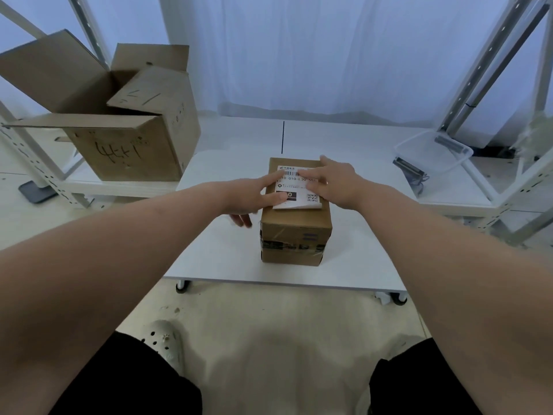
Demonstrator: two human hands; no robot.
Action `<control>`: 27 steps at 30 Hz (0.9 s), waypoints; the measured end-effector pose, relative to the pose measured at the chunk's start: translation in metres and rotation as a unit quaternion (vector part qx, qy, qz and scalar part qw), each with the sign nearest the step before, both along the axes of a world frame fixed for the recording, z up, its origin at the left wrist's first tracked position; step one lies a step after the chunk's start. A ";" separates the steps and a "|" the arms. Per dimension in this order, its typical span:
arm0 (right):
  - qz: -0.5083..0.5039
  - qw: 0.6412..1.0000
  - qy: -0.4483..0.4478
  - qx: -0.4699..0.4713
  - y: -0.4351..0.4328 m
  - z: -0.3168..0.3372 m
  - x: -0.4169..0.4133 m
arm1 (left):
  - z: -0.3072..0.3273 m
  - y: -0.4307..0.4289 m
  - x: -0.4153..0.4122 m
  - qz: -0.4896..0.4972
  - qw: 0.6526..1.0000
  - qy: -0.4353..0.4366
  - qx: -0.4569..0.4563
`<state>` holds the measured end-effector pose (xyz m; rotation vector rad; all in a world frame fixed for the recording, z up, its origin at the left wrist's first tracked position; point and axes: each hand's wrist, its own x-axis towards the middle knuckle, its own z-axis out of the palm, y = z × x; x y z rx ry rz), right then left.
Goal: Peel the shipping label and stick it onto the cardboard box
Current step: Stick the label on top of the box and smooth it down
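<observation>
**Label is on the box, pressing down is not finished**

The left hand [254,196] lies with its fingers spread and flat; the index finger and the thumb press on the left part of the shipping label [297,188]. It closes around nothing. The right hand [338,182] is also open and flat, and its fingers rest on the right side of the label and on the far right edge of the box top. Neither grip holds anything; both only push down.

The label lies on the top face of the cardboard box [294,232], printed side up. Its near edge looks a little lifted from the cardboard, so I judge that the peeling and placing are done and only the smoothing of this edge is left.

The box stands in the middle of the white desk [227,253]. A bigger open carton [125,139] is on a shelf at the left, and a clear plastic tub [434,154] is at the right.
</observation>
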<state>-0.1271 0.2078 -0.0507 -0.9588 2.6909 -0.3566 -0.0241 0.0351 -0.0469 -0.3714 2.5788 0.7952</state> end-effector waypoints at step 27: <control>-0.018 0.989 -0.075 -0.128 0.004 0.010 0.002 | -0.006 0.003 -0.021 0.030 0.986 0.165 0.014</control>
